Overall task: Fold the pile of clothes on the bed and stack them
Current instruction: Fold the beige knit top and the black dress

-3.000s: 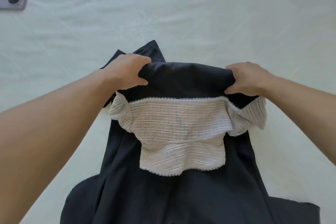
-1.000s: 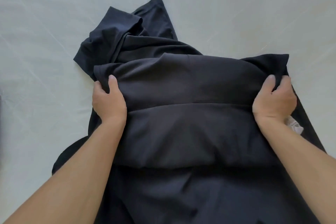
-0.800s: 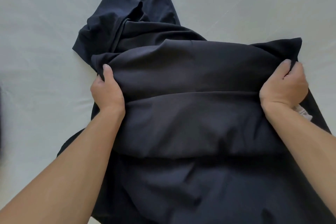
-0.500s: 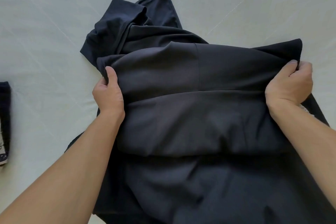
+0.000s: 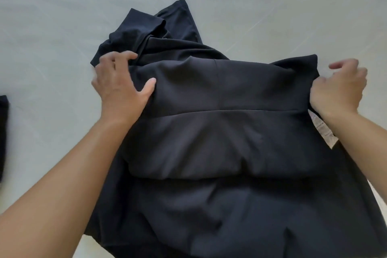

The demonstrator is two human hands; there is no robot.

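Dark garment (image 5: 219,132) on the bed sheet (image 5: 62,27), mid-fold, both hands at the folded band's far corners.

Left hand (image 5: 121,86) lies spread at the band's left corner, thumb pressing on top, fingertips reaching into the bunched sleeve cloth (image 5: 138,29) just beyond. Right hand (image 5: 339,88) is loosely curled at the band's right corner; whether it pinches the edge or only touches it I cannot tell, as it is blurred. A pale lace piece (image 5: 322,130) peeks out just below that wrist. To fold well, I judge the bunched cloth wants tucking flat under the band first, both corners kept level, the lace hidden. Another dark piece (image 5: 3,132) lies well left of the garment.
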